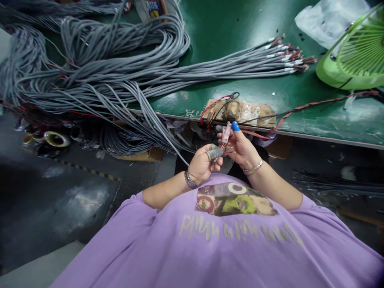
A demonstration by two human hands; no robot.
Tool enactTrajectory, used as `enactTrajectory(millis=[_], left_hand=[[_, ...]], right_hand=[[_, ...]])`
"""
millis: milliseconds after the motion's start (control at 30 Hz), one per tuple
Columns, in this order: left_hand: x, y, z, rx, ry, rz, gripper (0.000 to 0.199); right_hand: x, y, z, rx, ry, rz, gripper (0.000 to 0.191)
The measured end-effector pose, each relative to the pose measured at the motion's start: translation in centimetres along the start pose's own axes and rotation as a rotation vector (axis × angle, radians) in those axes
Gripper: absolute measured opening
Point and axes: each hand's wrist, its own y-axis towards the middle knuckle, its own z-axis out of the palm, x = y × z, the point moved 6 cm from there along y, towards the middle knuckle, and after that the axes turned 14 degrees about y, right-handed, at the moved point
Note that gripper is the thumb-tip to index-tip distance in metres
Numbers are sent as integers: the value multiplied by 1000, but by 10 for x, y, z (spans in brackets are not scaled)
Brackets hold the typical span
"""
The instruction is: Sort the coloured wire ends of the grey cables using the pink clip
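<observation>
My left hand [202, 163], with grey wrapping on its fingers, is closed around the end of a grey cable [183, 159]. Thin coloured wires [229, 152] fan out of that end, between my two hands. My right hand [246, 150], a blue cover on its thumb, is closed at these wires; its exact grip is partly hidden. A pale pinkish piece [226, 133] stands beside the blue thumb, touching orange wires. I cannot tell whether it is a wrapped finger or a connector.
Many grey cables [120, 76] lie bundled on the green table [228, 24], stripped ends at right. A soldering-like block on cardboard [255, 112] sits at the front edge. A green fan [354, 56] and a plastic bag [327, 22] stand at right. More cable coils [129, 140] are below.
</observation>
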Motion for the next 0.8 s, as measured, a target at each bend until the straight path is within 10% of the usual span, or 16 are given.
enactTrajectory(millis=[567,800], left_hand=[[-6,-5,-3,-92,-7,94,41],[-5,-5,-1,-95,12,102,43]], right_hand=[[5,-3,-4,63,-104,-49,27],[20,-4,-13,-27,-324,-506,46]])
